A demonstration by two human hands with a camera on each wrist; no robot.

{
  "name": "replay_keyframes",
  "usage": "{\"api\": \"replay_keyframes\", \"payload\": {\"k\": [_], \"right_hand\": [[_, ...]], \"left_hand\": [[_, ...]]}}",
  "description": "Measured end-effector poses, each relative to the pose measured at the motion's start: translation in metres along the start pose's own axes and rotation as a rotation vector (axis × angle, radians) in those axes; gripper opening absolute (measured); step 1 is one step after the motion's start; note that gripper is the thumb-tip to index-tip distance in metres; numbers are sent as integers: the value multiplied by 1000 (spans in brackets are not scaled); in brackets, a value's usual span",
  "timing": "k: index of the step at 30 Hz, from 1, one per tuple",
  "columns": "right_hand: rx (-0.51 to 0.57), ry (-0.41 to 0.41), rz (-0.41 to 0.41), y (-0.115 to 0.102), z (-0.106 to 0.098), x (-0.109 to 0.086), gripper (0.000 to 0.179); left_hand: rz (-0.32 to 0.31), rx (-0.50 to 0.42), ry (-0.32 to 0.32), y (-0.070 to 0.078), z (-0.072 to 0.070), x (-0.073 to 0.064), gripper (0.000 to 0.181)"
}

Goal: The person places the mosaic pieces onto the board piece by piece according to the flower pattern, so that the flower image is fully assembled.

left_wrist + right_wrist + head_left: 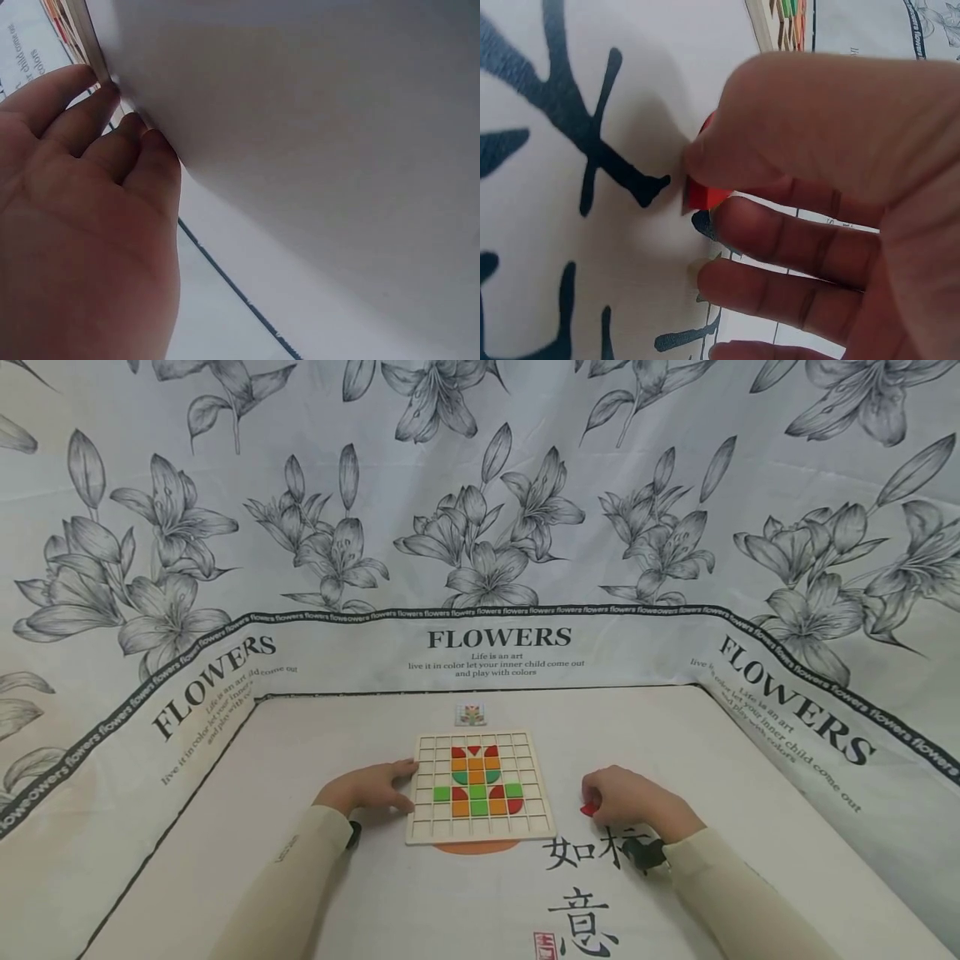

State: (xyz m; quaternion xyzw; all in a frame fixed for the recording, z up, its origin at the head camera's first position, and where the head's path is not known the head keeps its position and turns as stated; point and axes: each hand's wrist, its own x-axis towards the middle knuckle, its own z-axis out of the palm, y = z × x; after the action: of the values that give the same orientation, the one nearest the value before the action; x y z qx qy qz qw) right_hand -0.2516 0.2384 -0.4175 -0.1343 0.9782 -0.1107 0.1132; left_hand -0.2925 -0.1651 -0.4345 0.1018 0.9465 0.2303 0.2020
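A square wooden grid board [482,832] lies mid-table, with red, orange, green and teal tiles set in part of its cells. My left hand [375,787] touches the board's left edge, fingertips and thumb against the rim; in the left wrist view the fingers of that hand [90,210] meet the board's side [88,37]. To the right of the board, my right hand [626,797] pinches a small red tile [589,808] between thumb and fingers, low over the table. The right wrist view shows the red tile [705,196] partly hidden behind the thumb.
A small pattern card [471,715] lies beyond the board's far edge. An orange round shape [477,848] shows under the board's near edge. Black printed characters [583,925] mark the cloth at the right front. Flower-printed fabric walls [495,647] stand around the table.
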Motion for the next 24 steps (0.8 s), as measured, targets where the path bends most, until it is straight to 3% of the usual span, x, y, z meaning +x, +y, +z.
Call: {"api": "replay_keyframes", "payload": {"k": [11, 24], "right_hand": [[-13, 11, 6, 2, 3, 3, 21], [5, 47, -94, 1, 3, 6, 23]], "left_hand": [[2, -10, -7, 1, 1, 0, 86], [-8, -2, -1, 0, 1, 1, 86]]}}
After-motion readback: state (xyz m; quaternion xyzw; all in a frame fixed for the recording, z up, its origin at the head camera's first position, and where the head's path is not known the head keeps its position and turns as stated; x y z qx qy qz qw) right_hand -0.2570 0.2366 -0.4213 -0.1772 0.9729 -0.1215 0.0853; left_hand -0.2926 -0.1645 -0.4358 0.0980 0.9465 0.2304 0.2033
